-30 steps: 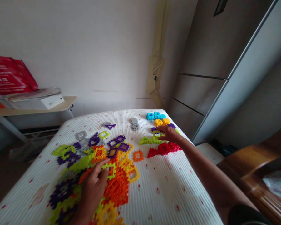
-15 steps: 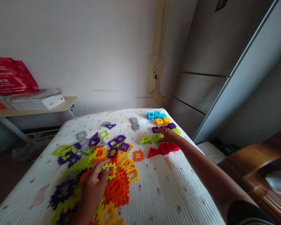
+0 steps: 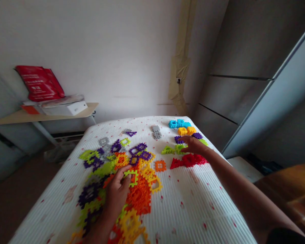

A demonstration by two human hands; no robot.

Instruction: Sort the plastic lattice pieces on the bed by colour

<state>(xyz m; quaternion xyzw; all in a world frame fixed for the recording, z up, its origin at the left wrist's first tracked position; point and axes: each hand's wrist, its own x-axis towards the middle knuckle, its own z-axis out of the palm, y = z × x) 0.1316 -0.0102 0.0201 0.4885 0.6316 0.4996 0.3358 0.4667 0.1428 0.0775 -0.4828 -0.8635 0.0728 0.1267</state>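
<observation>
My left hand pinches a lime-green square frame tile between thumb and fingers, over a mixed pile of interlocking plastic tiles. Orange tiles lie just right of that hand, and dark purple ones to its left. On the right side, my right hand reaches over the sorted groups with thumb and fingers apart. Beneath its fingertips are a purple tile and a green tile; whether they touch is unclear. Nearer to me lies a row of red tiles.
Blue tiles and yellow tiles sit at the far right corner of the bed-like surface. Two grey tiles lie at the back. A side table holds a box and red bag. A cabinet stands right.
The view has turned left, so everything sits further right in the picture. My left hand keeps the green tile; my right hand stays over the same groups.
</observation>
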